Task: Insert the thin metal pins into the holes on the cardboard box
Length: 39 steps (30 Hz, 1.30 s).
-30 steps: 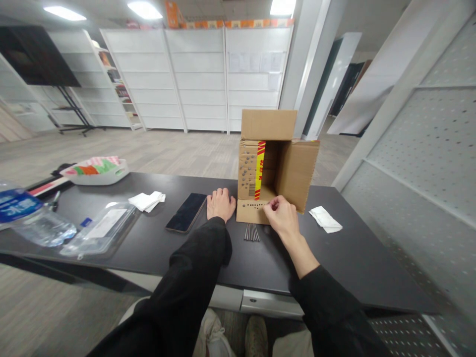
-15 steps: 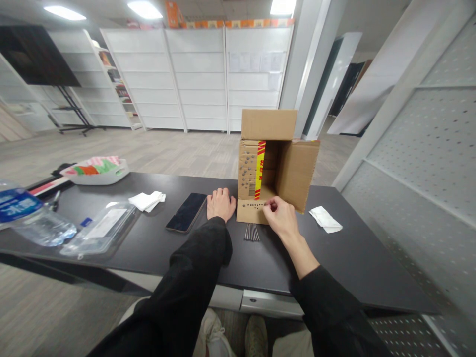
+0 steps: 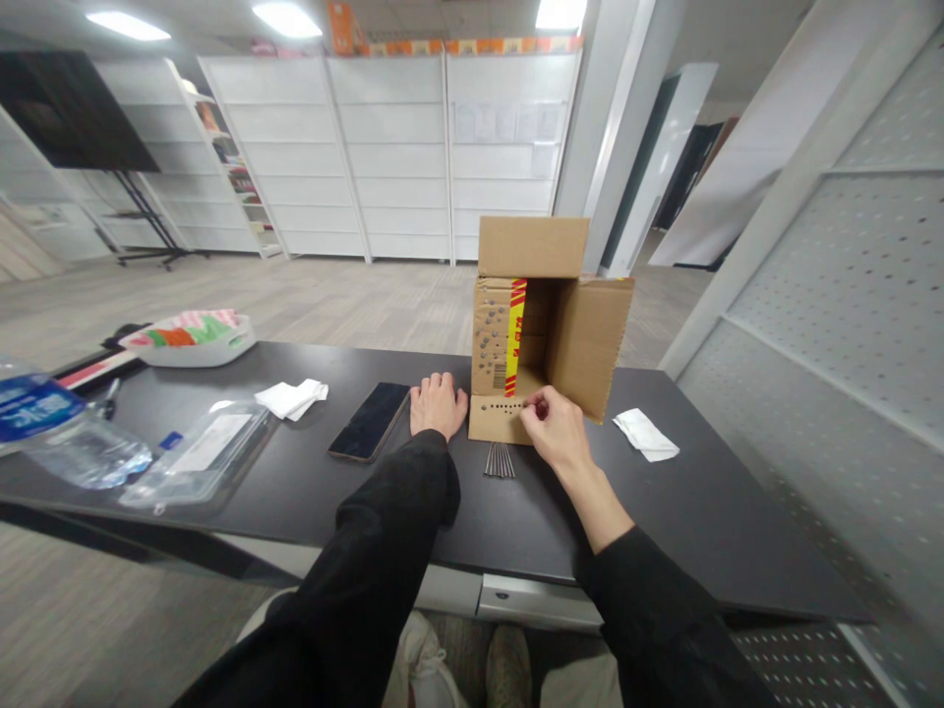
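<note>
My left hand (image 3: 438, 406) rests palm down on the dark table, fingers stretched, between a phone (image 3: 370, 422) and the cardboard box (image 3: 493, 334). The box lies on its side with its opening towards me and its flaps spread; yellow and red tape runs down one flap. Small holes line the lower flap (image 3: 491, 423). Over the right part of that flap my right hand (image 3: 555, 423) is closed in a pinch; whatever its fingertips hold is hidden. Several nails (image 3: 500, 461) lie side by side on the table just in front of the lower flap.
Folded tissues lie at the right (image 3: 646, 435) and left (image 3: 292, 398). Farther left are a clear plastic case (image 3: 199, 457), a water bottle (image 3: 66, 428) and a white basket (image 3: 188, 346) with coloured packets. A perforated panel (image 3: 848, 324) stands along the right side.
Almost nothing differs. My right hand stays pinched at the lower flap with only a very slight shift; my left hand, the box and the nails keep their places.
</note>
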Tool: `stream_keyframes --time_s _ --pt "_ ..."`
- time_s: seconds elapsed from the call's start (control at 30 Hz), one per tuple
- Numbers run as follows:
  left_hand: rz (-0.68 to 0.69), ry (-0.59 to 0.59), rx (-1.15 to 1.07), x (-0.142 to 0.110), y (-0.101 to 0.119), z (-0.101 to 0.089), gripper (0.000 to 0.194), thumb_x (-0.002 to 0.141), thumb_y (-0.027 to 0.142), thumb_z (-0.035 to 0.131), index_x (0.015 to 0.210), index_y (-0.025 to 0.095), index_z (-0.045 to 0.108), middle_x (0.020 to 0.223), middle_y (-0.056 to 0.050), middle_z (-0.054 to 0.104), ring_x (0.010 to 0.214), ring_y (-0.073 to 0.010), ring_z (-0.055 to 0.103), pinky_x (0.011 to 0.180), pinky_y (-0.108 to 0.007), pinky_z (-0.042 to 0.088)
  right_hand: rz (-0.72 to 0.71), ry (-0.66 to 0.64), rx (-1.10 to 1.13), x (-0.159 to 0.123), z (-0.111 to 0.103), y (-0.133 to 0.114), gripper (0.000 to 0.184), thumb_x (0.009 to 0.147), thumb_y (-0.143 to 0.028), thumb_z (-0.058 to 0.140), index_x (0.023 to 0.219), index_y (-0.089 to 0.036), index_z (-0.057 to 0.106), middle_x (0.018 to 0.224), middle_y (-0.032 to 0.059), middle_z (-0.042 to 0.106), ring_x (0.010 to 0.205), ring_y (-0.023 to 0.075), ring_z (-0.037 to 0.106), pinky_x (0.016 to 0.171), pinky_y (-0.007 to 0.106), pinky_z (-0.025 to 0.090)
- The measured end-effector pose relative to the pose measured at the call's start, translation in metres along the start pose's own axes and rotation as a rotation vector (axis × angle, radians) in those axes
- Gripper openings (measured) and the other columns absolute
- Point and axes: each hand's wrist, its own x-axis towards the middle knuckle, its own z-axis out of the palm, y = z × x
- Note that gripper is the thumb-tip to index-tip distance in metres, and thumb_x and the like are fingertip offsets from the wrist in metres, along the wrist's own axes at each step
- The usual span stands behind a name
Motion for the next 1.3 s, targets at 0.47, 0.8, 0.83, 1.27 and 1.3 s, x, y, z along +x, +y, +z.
stream_keyframes --time_s 0.47,0.8,0.83,1.27,1.3 --pt "0.005 0.007 -0.015 0.001 -0.001 0.001 0.022 0.091 0.031 0.042 0.104 0.020 0.056 0.110 -0.011 0.061 0.109 -0.0270 0.052 0.090 -0.041 0.037 -0.031 0.196 0.066 -0.007 -0.009 -0.013 0.007 0.077 -0.024 0.047 0.078 -0.021 0.054 0.074 0.0015 0.061 0.068 0.0160 0.056 0.066 0.026 0.042" --pt "0.004 0.003 -0.004 0.001 -0.001 0.002 0.022 0.092 0.033 0.043 0.104 0.020 0.056 0.111 -0.011 0.061 0.110 -0.0269 0.052 0.091 -0.041 0.037 -0.076 0.174 0.156 -0.013 -0.016 -0.014 0.009 0.077 -0.025 0.049 0.079 -0.020 0.057 0.072 0.0016 0.063 0.065 0.0154 0.057 0.065 0.026 0.045" --pt "0.005 0.006 -0.002 0.001 -0.001 0.002 0.021 0.092 0.033 0.043 0.104 0.020 0.056 0.111 -0.011 0.061 0.110 -0.0270 0.052 0.091 -0.041 0.037 -0.082 0.165 0.171 -0.014 -0.017 -0.014 0.010 0.078 -0.025 0.050 0.079 -0.020 0.058 0.072 0.0020 0.064 0.064 0.0157 0.058 0.065 0.027 0.045" --pt "0.018 0.029 -0.007 0.002 -0.003 0.006 0.021 0.091 0.033 0.044 0.103 0.020 0.055 0.109 -0.010 0.061 0.107 -0.0269 0.053 0.089 -0.041 0.037 -0.180 -0.073 0.155 -0.046 -0.031 -0.006 0.015 0.085 -0.023 0.050 0.088 -0.019 0.065 0.078 0.0036 0.068 0.067 0.0173 0.061 0.065 0.028 0.048" --pt "0.019 0.030 -0.008 0.002 -0.003 0.006 0.021 0.091 0.033 0.044 0.102 0.020 0.055 0.109 -0.010 0.061 0.107 -0.0269 0.053 0.089 -0.041 0.037 -0.200 -0.091 0.151 -0.050 -0.032 -0.005 0.015 0.085 -0.022 0.050 0.088 -0.020 0.064 0.079 0.0037 0.068 0.069 0.0175 0.061 0.067 0.029 0.048"
